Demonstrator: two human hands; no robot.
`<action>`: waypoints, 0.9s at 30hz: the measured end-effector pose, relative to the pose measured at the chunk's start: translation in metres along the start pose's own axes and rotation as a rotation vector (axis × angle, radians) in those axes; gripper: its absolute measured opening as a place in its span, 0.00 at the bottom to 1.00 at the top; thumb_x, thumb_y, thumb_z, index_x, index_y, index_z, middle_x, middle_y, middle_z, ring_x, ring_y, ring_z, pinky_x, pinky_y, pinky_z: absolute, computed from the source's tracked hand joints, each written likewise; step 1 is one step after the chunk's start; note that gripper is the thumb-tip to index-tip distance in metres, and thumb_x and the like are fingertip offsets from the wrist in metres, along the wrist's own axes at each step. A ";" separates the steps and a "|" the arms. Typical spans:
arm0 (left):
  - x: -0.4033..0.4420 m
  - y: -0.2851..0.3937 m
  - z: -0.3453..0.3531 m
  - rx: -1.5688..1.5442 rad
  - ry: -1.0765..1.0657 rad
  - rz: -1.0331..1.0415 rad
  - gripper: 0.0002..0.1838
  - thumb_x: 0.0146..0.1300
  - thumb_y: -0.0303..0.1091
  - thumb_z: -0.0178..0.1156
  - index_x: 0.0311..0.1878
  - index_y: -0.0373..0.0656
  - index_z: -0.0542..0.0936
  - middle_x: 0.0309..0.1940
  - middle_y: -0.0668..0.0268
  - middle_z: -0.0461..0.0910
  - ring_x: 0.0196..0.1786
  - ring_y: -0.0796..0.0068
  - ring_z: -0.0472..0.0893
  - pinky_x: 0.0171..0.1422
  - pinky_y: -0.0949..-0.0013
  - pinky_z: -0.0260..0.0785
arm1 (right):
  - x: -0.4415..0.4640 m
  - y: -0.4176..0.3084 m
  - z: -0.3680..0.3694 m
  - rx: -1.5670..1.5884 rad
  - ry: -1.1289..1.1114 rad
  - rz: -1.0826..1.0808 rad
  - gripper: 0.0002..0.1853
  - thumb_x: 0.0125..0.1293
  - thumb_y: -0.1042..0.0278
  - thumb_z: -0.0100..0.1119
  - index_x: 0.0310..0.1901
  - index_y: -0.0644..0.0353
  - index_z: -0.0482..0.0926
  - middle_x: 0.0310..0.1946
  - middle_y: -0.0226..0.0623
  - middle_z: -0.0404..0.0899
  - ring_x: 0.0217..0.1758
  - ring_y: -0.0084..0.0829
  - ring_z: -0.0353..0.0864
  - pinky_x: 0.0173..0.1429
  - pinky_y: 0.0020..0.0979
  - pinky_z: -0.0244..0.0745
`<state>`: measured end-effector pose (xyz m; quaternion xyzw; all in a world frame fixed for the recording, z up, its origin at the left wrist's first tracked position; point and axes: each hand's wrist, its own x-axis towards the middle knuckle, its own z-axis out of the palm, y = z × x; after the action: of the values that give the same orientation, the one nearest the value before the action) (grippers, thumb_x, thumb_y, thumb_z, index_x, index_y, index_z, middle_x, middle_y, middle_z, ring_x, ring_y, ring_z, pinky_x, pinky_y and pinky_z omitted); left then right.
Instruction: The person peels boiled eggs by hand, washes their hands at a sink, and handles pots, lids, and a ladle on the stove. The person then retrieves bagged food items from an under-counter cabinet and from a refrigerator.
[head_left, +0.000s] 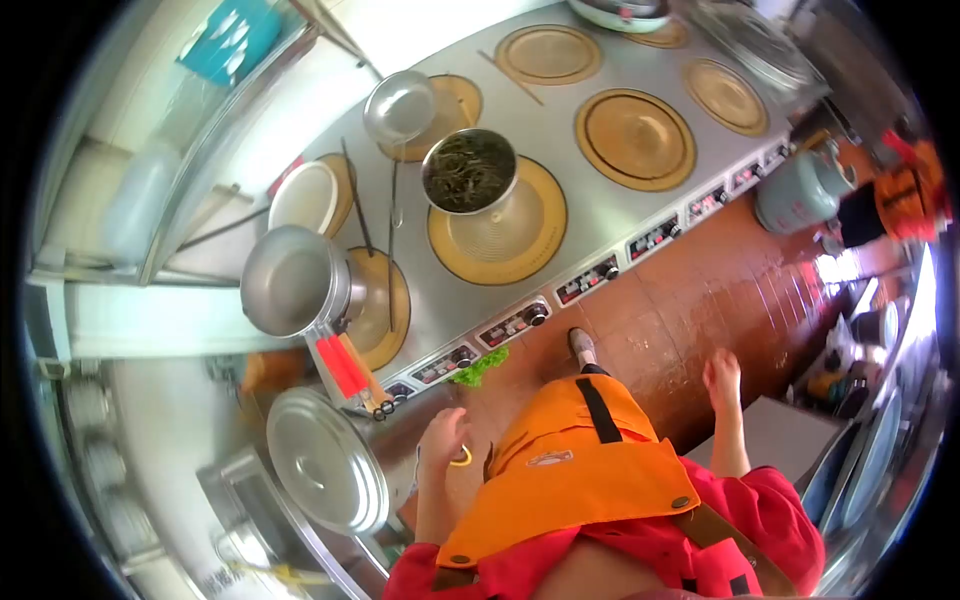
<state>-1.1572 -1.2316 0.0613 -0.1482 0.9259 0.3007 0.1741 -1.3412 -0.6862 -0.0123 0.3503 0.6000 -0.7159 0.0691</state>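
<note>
My left hand hangs low beside the orange apron, its fingers loosely curled in, with nothing visible in them. A small yellow loop shows just below its fingers; whether it touches them I cannot tell. Left of that hand is a large round metal lid. My right hand is held out over the tiled floor, fingers folded in, no object showing. Ahead is a steel counter with a pot of dark green strips of food on a round burner plate.
Saucepans with red and wooden handles stand at the counter's left end, handles jutting past the edge. A gas cylinder stands at the right, near another person in orange. Green leaves lie by the counter. The floor looks wet.
</note>
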 end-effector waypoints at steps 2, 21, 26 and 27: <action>0.003 0.006 -0.002 -0.044 0.108 -0.049 0.17 0.59 0.37 0.59 0.50 0.41 0.77 0.48 0.54 0.78 0.51 0.51 0.77 0.55 0.56 0.70 | 0.048 -0.074 0.070 -0.386 -0.175 -0.316 0.10 0.65 0.68 0.55 0.45 0.61 0.75 0.30 0.28 0.71 0.26 0.17 0.68 0.25 0.21 0.64; -0.018 -0.032 -0.002 -0.112 0.294 -0.339 0.20 0.58 0.35 0.60 0.52 0.35 0.78 0.51 0.48 0.78 0.55 0.50 0.76 0.60 0.56 0.67 | 0.022 -0.137 0.445 -0.519 -0.864 -0.138 0.27 0.70 0.59 0.51 0.67 0.59 0.59 0.39 0.36 0.79 0.37 0.22 0.79 0.40 0.26 0.77; -0.016 -0.027 -0.020 -0.067 0.154 -0.384 0.21 0.56 0.35 0.61 0.52 0.35 0.78 0.47 0.51 0.81 0.51 0.52 0.79 0.58 0.58 0.69 | 0.010 -0.117 0.475 -0.468 -0.946 -0.289 0.27 0.65 0.72 0.51 0.65 0.63 0.58 0.26 0.36 0.78 0.23 0.24 0.77 0.26 0.25 0.74; -0.011 -0.028 -0.021 -0.044 0.179 -0.351 0.20 0.57 0.35 0.60 0.52 0.37 0.78 0.47 0.51 0.80 0.50 0.52 0.79 0.57 0.58 0.70 | 0.010 -0.109 0.471 -0.408 -1.006 -0.340 0.27 0.64 0.73 0.50 0.65 0.63 0.58 0.25 0.35 0.78 0.22 0.24 0.77 0.26 0.25 0.73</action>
<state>-1.1414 -1.2641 0.0676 -0.3373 0.8908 0.2716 0.1377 -1.6025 -1.0813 0.0862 -0.1558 0.6673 -0.6651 0.2968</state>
